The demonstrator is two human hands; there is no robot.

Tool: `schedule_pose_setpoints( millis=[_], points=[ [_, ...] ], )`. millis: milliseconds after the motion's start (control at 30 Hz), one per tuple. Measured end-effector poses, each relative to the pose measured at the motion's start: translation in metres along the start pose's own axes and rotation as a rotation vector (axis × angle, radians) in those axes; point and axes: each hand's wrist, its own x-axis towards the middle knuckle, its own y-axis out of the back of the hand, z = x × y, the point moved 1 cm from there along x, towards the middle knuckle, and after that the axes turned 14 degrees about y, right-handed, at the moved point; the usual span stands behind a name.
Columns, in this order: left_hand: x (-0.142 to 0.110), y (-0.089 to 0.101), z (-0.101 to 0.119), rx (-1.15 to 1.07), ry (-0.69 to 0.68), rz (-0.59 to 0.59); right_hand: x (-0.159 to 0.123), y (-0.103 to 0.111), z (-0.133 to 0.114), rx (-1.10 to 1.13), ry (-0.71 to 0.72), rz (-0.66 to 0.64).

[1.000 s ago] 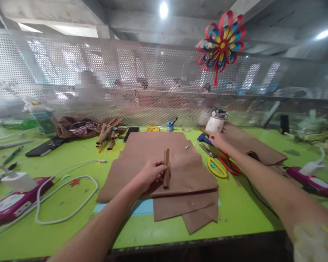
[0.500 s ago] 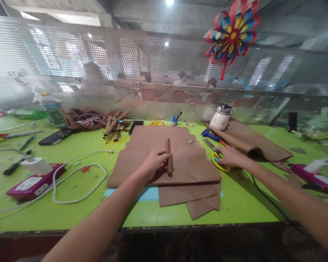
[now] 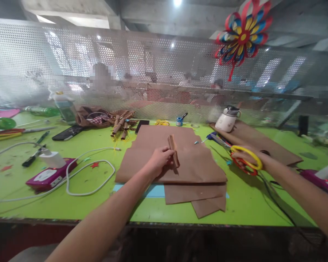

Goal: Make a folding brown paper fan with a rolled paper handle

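My left hand (image 3: 163, 160) is closed on a narrow folded strip of brown paper (image 3: 174, 150), holding it over a stack of brown paper sheets (image 3: 144, 167). The strip stands at a slight tilt near the middle of the stack. To the right, my right hand (image 3: 247, 155) is closed around scissors with a yellow handle (image 3: 258, 160). A red-orange handle (image 3: 243, 168) shows just below the yellow one; which tool it belongs to I cannot tell. Beside the blades is a blue glue gun (image 3: 212, 136), partly covered.
A white bottle (image 3: 226, 120) stands behind more brown paper (image 3: 278, 145) on the right. Rolled paper tubes (image 3: 120, 125), a phone (image 3: 68, 133) and a purple power strip (image 3: 50, 174) with a looped white cable (image 3: 68, 182) occupy the left. A black cord (image 3: 278, 207) trails over the front right edge.
My right hand has picked up the yellow-handled scissors, and their handle has risen and moved right. My left hand still grips the paper strip, which now leans more. The view has shifted slightly left.
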Motion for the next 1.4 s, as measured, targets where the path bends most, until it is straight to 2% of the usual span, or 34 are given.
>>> schedule_pose_setpoints(
  millis=[133,267,367,467,600,700,800,933,1167,1400],
  points=[
    [-0.001,0.0,0.004,-0.079,-0.02,0.008,-0.013,0.007,-0.019,0.128,0.103,-0.03],
    [-0.005,0.001,0.008,-0.155,-0.036,-0.017,-0.024,0.002,-0.046,0.211,0.286,0.044],
    [-0.007,0.003,0.011,-0.215,-0.048,-0.049,-0.035,-0.015,-0.074,0.435,0.389,0.055],
    [-0.007,0.006,0.014,-0.281,-0.062,-0.08,-0.052,-0.044,-0.108,0.773,0.438,-0.105],
    [-0.003,0.012,0.016,-0.372,-0.12,-0.1,-0.084,-0.092,-0.137,1.001,0.292,-0.466],
    [0.001,0.016,0.017,-0.455,-0.166,-0.127,-0.101,-0.118,-0.138,1.038,0.204,-0.586],
    [0.004,0.018,0.017,-0.512,-0.195,-0.133,-0.106,-0.131,-0.13,1.018,0.064,-0.672],
    [0.004,0.016,0.018,-0.518,-0.218,-0.125,-0.098,-0.133,-0.126,0.95,-0.039,-0.682],
    [-0.005,0.012,0.02,-0.478,-0.211,-0.109,-0.089,-0.134,-0.128,0.978,-0.153,-0.579],
    [-0.011,0.005,0.022,-0.469,-0.201,-0.139,-0.085,-0.136,-0.125,0.949,-0.137,-0.545]
  ],
)
